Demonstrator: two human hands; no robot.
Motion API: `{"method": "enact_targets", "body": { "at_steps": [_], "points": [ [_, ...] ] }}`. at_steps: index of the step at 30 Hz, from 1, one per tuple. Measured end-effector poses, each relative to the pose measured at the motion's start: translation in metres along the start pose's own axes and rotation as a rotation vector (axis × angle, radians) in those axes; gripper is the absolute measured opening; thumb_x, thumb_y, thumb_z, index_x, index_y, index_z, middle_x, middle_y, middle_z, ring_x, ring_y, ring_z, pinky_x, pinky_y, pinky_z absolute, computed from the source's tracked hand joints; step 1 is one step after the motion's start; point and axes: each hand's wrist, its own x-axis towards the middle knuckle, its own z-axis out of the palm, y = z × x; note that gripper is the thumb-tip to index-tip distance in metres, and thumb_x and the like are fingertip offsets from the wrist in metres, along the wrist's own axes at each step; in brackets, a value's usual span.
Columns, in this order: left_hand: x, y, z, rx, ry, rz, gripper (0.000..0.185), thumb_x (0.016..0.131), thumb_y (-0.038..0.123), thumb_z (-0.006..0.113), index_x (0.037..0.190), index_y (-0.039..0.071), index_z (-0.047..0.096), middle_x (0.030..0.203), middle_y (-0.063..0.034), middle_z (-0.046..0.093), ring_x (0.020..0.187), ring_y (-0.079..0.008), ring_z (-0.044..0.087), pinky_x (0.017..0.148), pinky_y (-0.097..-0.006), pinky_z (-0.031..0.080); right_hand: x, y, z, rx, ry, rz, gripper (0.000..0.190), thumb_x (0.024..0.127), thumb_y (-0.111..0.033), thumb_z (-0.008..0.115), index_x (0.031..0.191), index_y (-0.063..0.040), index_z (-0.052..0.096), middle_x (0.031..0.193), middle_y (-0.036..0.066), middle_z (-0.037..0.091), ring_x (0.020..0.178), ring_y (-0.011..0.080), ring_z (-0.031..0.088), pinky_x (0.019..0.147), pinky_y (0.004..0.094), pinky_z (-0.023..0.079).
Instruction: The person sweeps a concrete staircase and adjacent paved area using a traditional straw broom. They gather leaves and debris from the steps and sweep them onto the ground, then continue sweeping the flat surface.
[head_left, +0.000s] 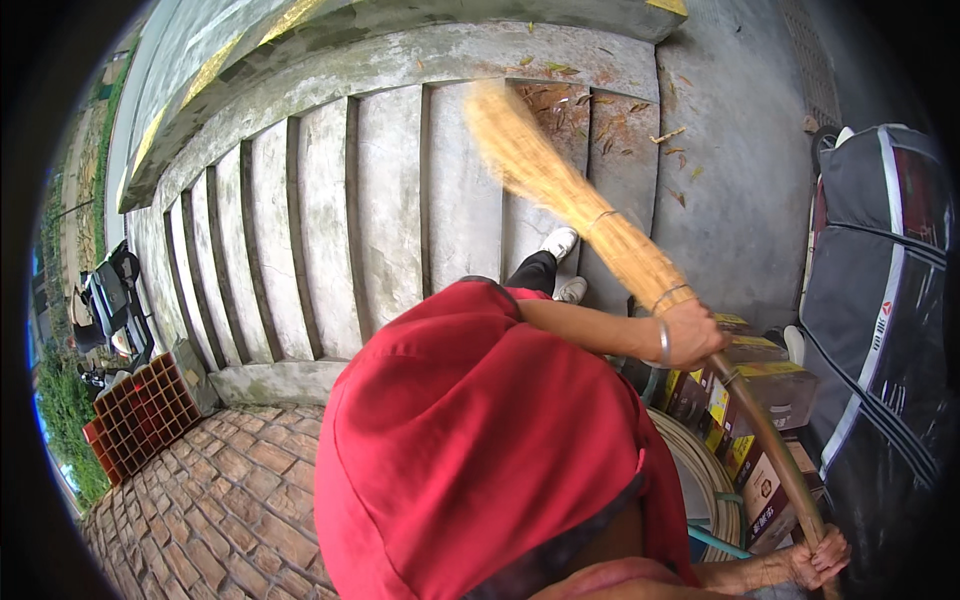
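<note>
My left hand (691, 334), with a silver-coloured bangle at the wrist, grips a broom's wooden handle just behind its bound straw. Farther up the same handle (772, 442), at the lower right, my right hand (819, 559) is closed around it. The straw broom head (585, 206) slants to the upper left over the concrete steps (465, 180), its tip blurred. Dry leaves (611, 124) and reddish-brown debris lie beside the tip on the steps. More leaves are scattered on the concrete floor (720, 187) to the right. White shoes (559, 244) show below the broom.
A low concrete wall (390, 22) with yellow marks borders the steps. At right are stacked cartons (772, 390), a coiled hose (709, 480) and a dark covered vehicle (862, 300). An orange-brown grid crate (142, 416) and a scooter (112, 300) stand at left near stone paving (225, 495).
</note>
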Motion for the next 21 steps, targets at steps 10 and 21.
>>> {"method": "enact_targets", "body": {
  "at_steps": [10, 21],
  "points": [
    [-0.016, -0.047, 0.012, 0.035, -0.208, -0.097, 0.022, 0.065, 0.03, 0.075, 0.079, 0.014, 0.069, 0.07, -0.0099, 0.066, 0.07, -0.0303, 0.066, 0.062, -0.0429, 0.051, -0.015, 0.03, 0.002, 0.53, -0.777, 0.364, 0.025, 0.092, -0.014, 0.048, 0.068, -0.011, 0.041, 0.052, -0.002, 0.028, 0.045, 0.0102, 0.027, 0.053, 0.0269, 0.028],
    [-0.038, 0.022, 0.003, -0.077, 0.037, -0.281, 0.027, 0.067, 0.03, 0.072, 0.084, 0.01, 0.066, 0.076, -0.0138, 0.067, 0.079, -0.0364, 0.065, 0.07, -0.0482, 0.05, 0.06, 0.047, 0.091, 0.161, -1.012, 0.358, 0.031, 0.1, -0.026, 0.041, 0.071, -0.014, 0.039, 0.053, -0.005, 0.029, 0.041, 0.0074, 0.025, 0.04, 0.0215, 0.027]
  ]
}}
